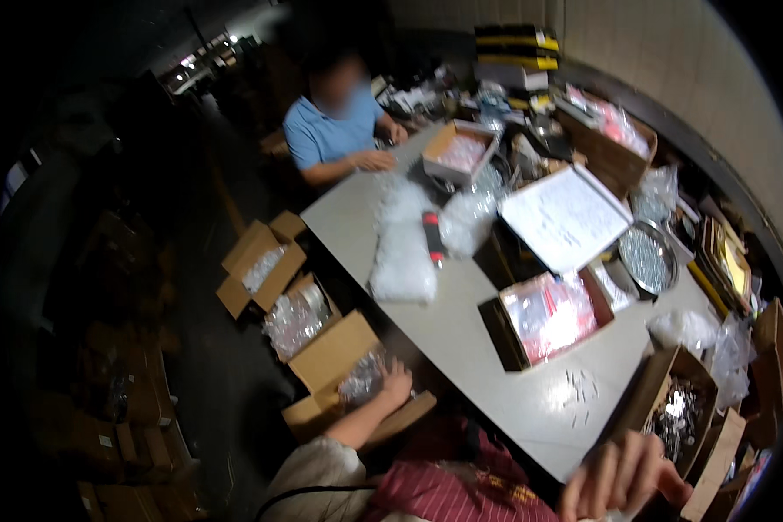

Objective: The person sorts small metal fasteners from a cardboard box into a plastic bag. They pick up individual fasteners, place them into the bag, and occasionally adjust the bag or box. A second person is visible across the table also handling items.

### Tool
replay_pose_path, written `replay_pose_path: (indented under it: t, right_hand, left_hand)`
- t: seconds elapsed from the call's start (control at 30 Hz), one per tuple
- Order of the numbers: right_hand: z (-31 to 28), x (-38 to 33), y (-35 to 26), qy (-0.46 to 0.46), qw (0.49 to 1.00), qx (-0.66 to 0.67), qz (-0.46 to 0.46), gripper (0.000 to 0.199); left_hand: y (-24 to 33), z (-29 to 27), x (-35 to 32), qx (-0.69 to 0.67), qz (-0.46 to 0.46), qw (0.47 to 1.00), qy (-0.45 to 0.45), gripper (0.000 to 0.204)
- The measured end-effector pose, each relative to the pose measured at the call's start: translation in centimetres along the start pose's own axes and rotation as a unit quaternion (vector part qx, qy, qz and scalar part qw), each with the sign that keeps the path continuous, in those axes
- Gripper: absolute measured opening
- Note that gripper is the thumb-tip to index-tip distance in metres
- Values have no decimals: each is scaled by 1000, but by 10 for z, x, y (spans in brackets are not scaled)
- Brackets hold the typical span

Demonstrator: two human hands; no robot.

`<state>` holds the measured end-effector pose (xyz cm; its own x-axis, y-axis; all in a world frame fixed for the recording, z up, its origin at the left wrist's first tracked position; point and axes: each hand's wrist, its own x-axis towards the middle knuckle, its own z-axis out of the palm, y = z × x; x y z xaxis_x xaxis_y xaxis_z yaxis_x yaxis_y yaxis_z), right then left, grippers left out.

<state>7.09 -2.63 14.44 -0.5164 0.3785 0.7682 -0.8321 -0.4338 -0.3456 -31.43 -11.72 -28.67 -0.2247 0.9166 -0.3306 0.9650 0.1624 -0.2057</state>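
My left hand (396,383) reaches down into an open cardboard box (332,344) beside the table. Its fingers are stretched out and rest at the edge of the clear plastic bags (361,379) inside. At the lower right, close to the camera, is my right hand (618,477), its fingers curled and slightly blurred; whatever they may hold is hidden. Just beyond it stands a cardboard box of small shiny metal parts (677,414).
On the grey table (461,326) lie a bulging clear bag (404,265), a red-and-black tool (432,237) and a box of plastic packets (552,317). A metal bowl of small parts (646,259) stands farther right. Across sits a co-worker in a blue shirt (326,139).
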Motion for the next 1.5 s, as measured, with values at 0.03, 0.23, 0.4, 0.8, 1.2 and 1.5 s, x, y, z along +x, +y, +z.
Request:
replay_pose_path:
  t: [0.03,0.23,0.4,0.8,1.2,1.5]
  right_hand:
    - [-23,-5,13,45,998,-23,25,50]
    - [-132,-179,68,396,808,-358,249,37]
    - [-77,-175,90,487,648,-447,379,24]
    - [-136,-249,114,341,614,-595,391,20]
    - [-115,-215,116,335,529,-689,364,24]
    - [-137,-224,127,283,446,-809,259,33]
  left_hand:
    - [-5,4,-2,-12,-23,1000,-17,40]
    - [-54,21,-33,-275,-44,960,-18,72]
    - [-75,40,-74,-280,-55,958,26,68]
    - [-85,113,-140,-279,-175,943,-54,59]
    - [-68,55,-112,-380,19,925,-8,49]
    - [-53,49,-123,-416,32,907,-56,32]
